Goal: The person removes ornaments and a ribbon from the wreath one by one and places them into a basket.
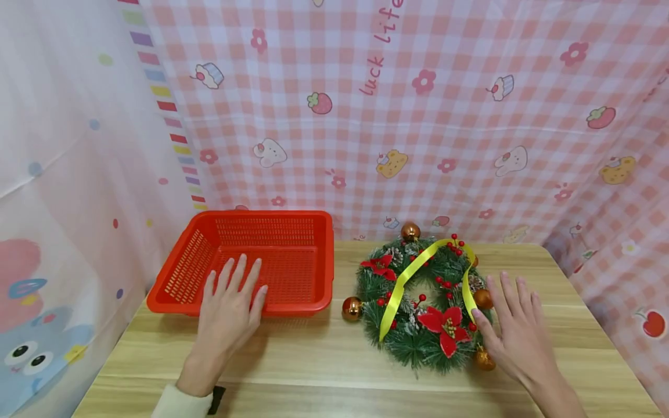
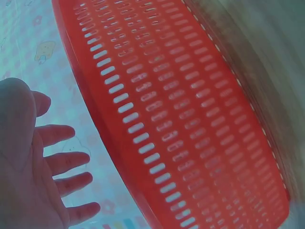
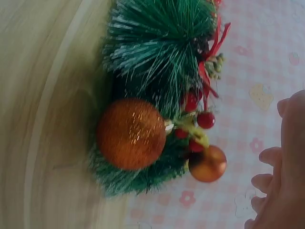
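A red plastic basket with slotted walls stands on the left side of the table. Above its near rim my left hand is held with fingers spread and nothing in its grasp; the left wrist view shows the hand raised beside the basket wall. On the right lies a green Christmas wreath with red flowers, berries, copper baubles and a yellow ribbon. My right hand hovers at its right edge, fingers extended, close to a bauble. A glittery bauble fills the right wrist view's middle.
The light wooden table carries both things. A pink checked curtain hangs right behind its back edge, and more printed cloth closes off the left side. One bauble sticks out between wreath and basket.
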The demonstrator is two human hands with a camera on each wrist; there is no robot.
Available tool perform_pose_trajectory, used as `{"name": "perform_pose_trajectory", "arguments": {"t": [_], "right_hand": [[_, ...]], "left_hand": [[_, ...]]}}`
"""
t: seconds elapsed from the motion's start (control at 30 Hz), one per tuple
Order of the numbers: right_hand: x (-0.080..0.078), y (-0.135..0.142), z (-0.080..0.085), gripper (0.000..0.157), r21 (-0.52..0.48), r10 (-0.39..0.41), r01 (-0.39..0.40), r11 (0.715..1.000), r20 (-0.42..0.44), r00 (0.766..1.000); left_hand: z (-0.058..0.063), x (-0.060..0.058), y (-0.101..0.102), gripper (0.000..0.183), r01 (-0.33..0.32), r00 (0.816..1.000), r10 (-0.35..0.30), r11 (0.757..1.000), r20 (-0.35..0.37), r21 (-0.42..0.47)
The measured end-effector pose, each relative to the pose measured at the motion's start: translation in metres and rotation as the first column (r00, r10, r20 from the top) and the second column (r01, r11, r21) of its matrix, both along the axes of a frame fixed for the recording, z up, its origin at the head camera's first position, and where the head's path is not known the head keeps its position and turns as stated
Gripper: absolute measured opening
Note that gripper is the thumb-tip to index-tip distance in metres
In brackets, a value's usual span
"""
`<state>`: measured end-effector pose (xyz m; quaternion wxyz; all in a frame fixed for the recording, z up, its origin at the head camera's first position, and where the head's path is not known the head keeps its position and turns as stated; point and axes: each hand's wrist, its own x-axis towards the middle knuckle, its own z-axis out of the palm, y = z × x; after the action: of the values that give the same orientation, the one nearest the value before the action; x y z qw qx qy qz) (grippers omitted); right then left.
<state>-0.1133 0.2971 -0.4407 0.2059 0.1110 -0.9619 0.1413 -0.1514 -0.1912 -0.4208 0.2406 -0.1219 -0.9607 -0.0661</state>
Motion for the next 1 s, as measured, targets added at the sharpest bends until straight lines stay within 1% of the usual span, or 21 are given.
{"name": "perform_pose_trajectory", "arguments": {"t": [0.1, 0.23, 0.47, 0.63, 0.87, 1.0], "right_hand": [[-0.004, -0.006, 0.0, 0.069, -0.001, 0.019, -0.019, 1.0, -0.001, 1.0], [-0.01, -0.016, -0.001, 0.069, -0.002, 0.048, -0.048, 0.999, 0.005, 0.999], [-0.021, -0.034, -0.004, 0.071, 0.012, 0.097, -0.098, 0.995, 0.045, 0.994], [-0.027, -0.048, -0.006, 0.072, 0.007, 0.134, -0.135, 0.991, 0.072, 0.988], [-0.035, -0.068, -0.008, 0.073, -0.019, 0.174, -0.173, 0.985, 0.166, 0.971], [-0.04, -0.075, -0.011, 0.073, -0.007, 0.185, -0.187, 0.982, 0.176, 0.967]], "left_hand": [[0.001, -0.003, 0.005, 0.055, 0.012, 1.0, -0.012, 1.0, 0.005, 0.003], [0.003, -0.008, 0.013, 0.055, 0.029, 0.999, -0.029, 1.0, 0.03, 0.013], [0.007, -0.017, 0.033, 0.054, 0.057, 0.997, -0.057, 0.998, 0.057, 0.012], [0.012, -0.022, 0.049, 0.055, 0.086, 0.992, -0.087, 0.996, 0.094, 0.02], [0.016, -0.024, 0.078, 0.052, 0.171, 0.978, -0.176, 0.984, 0.109, 0.05], [0.016, -0.023, 0.095, 0.05, 0.238, 0.96, -0.251, 0.965, 0.126, 0.11]]}}
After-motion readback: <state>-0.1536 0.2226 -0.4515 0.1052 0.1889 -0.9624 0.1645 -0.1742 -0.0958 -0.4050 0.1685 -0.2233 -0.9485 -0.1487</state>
